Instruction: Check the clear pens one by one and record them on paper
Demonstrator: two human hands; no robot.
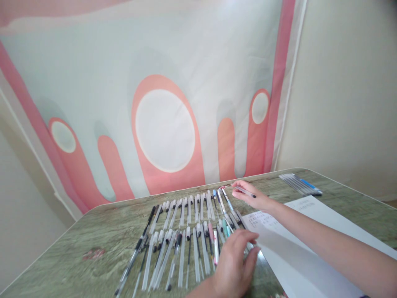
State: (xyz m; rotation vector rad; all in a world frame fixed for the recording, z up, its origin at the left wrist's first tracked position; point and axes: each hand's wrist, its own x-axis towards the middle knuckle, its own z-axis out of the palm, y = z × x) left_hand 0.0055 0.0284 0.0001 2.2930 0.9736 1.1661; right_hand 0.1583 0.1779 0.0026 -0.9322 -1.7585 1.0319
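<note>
Two rows of several clear-barrelled pens (186,231) lie side by side on a greenish wood-grain table (102,231). My left hand (237,258) rests flat, fingers stretched out, on the right end of the near row. My right hand (249,194) reaches to the right end of the far row and pinches one clear pen with a dark tip (245,191) between thumb and fingers, just above the table.
A white sheet of paper with writing (297,244) lies under my right forearm. A small bundle of pens (300,184) sits at the table's far right corner. A pink and pale cloth (164,103) hangs behind the table's far edge.
</note>
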